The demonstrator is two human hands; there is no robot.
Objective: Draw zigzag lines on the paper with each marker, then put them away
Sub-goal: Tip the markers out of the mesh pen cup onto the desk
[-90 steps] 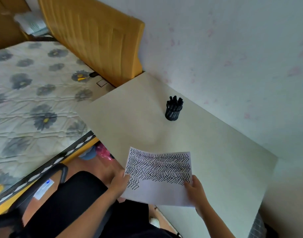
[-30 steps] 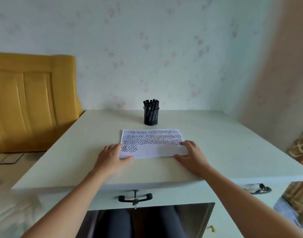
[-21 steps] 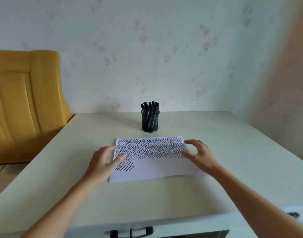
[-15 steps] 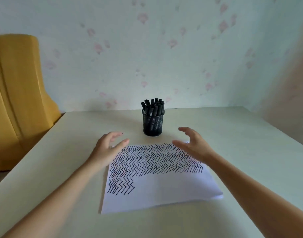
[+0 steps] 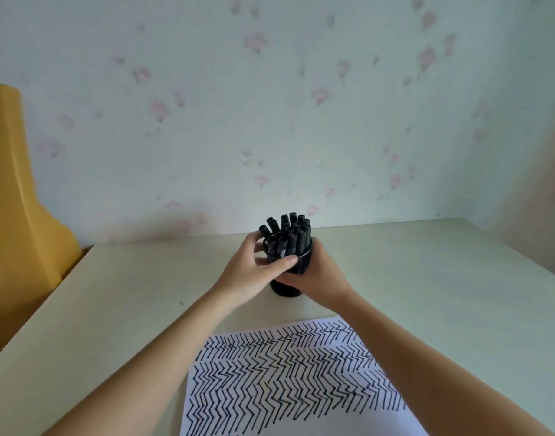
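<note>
A black mesh pen holder (image 5: 304,264) stands on the pale desk (image 5: 427,278) near the wall, packed with several black markers (image 5: 287,234). My left hand (image 5: 252,272) grips the holder from the left, thumb across its front and fingers up at the rim. My right hand (image 5: 320,275) wraps around its right side and lower part. A white sheet of paper (image 5: 288,379) covered in rows of black zigzag lines lies flat in front of me, between my forearms.
A yellow padded headboard (image 5: 15,221) rises at the desk's left edge. The floral wallpapered wall (image 5: 270,105) stands right behind the holder. Bare desk surface extends left and right of the paper.
Both hands left the paper, which now lies flat on the desk, and reached forward to close around the pen holder. The view has moved closer to the desk.
</note>
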